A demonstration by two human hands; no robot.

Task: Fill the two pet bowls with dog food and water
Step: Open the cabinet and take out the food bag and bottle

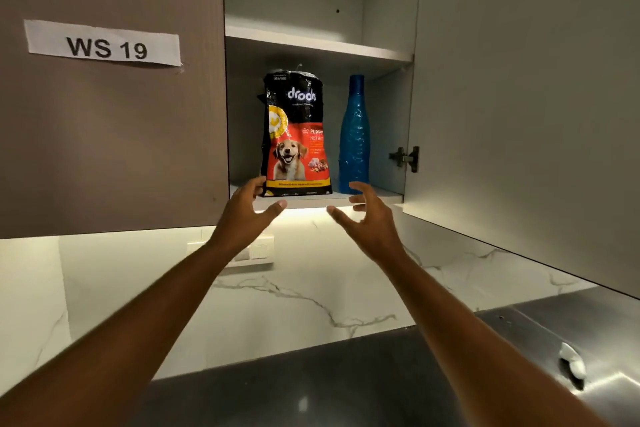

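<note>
Both hands, left (247,208) and right (367,215), spread wide, empty, below the upright dog food bag (296,135) at frame centre; left fingertips nearest.

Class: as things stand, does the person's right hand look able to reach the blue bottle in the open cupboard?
Probably yes. The right hand is open just below the blue bottle, the cupboard door is swung aside, and nothing stands between them.

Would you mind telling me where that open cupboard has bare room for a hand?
Bare: the upper shelf; the gap between dog food bag and blue bottle; the strip right of the bottle. Tight: left of the bag, by the cupboard wall.
</note>
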